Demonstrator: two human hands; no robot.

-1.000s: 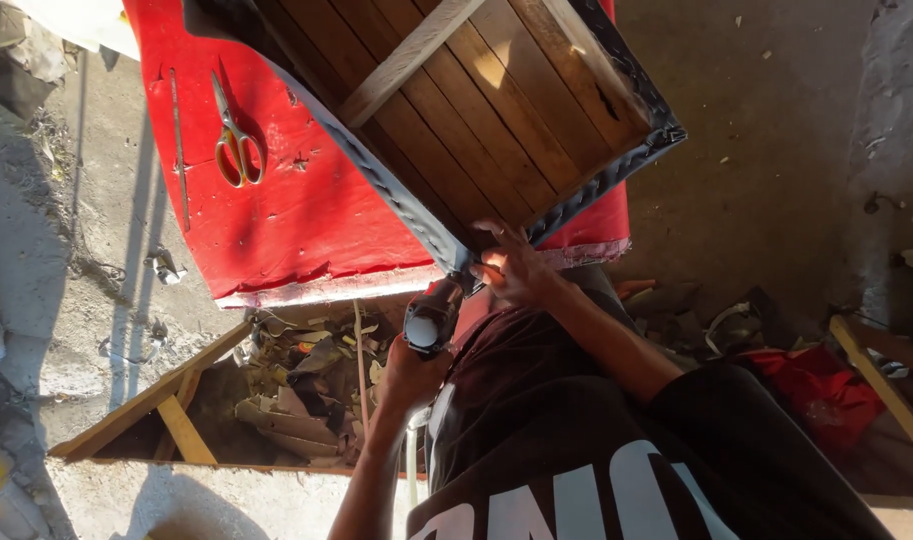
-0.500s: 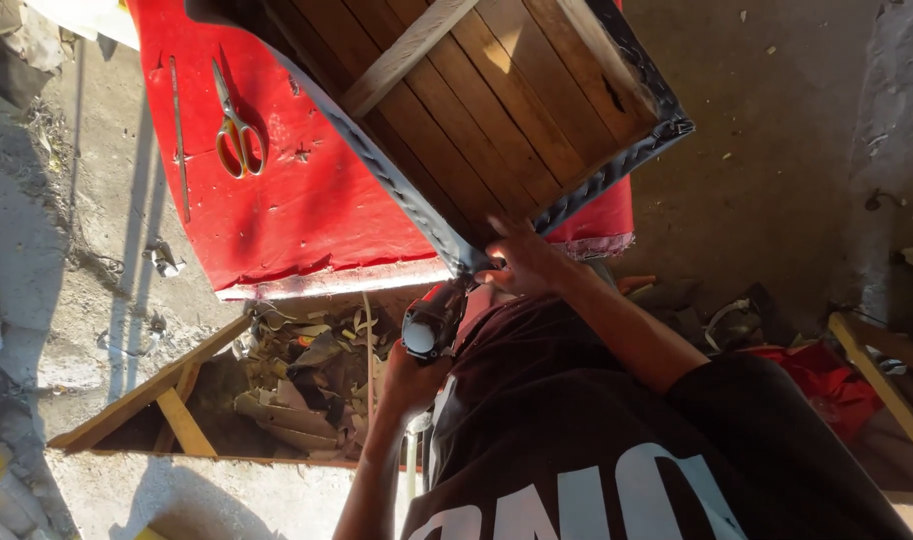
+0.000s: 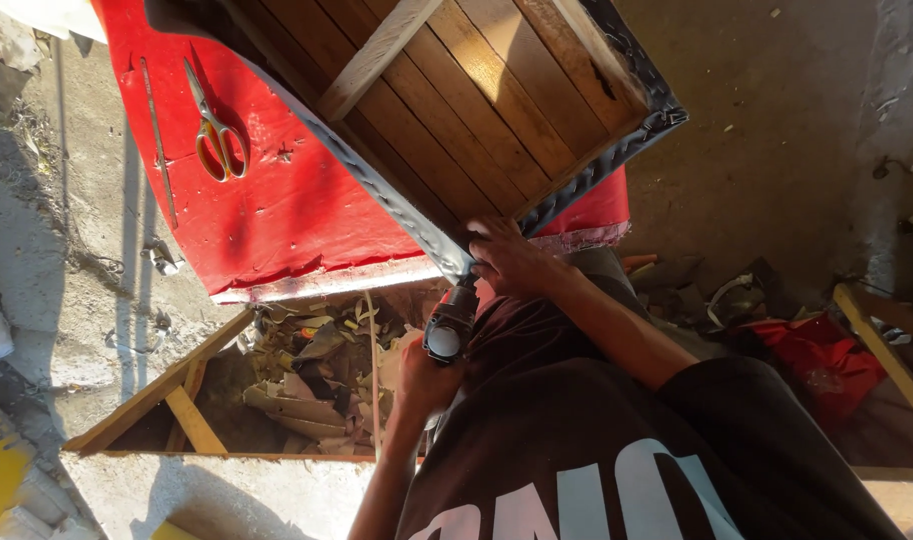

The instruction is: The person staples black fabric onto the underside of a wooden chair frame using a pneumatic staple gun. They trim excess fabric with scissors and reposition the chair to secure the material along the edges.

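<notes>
- Slatted wooden frame wrapped at the edges in dark patterned fabric (image 3: 497, 110) — tilted, underside up, its near corner down at the hands, lying across the red surface.
- Right hand (image 3: 512, 262) pressed flat on that near corner, fingers spread over the dark fabric edge, pinning it to the wood; not closed around anything.
- Left hand (image 3: 424, 378) wrapped tight around the handle of a dark, stubby hand tool with a round grey end (image 3: 449, 328), its nose touching the frame's corner just beside the right hand.
- Red cloth-covered work surface (image 3: 277, 210) under the frame, sunlit, a pale frayed edge along its near side.
- Pair of scissors with orange and yellow handles (image 3: 215, 130) lying on the red cloth, well apart from the hands; a thin straight rod (image 3: 159, 140) beside them.
- Open wooden crate of cardboard and paper scraps (image 3: 297, 375) below the surface's edge.
- Rough grey concrete floor (image 3: 777, 150) all round — dusty, strewn with bits; crumpled red fabric (image 3: 827, 355) and a wooden batten (image 3: 882, 350) to the right.
- Dark shirt with large white lettering (image 3: 597, 450) filling the foreground.
</notes>
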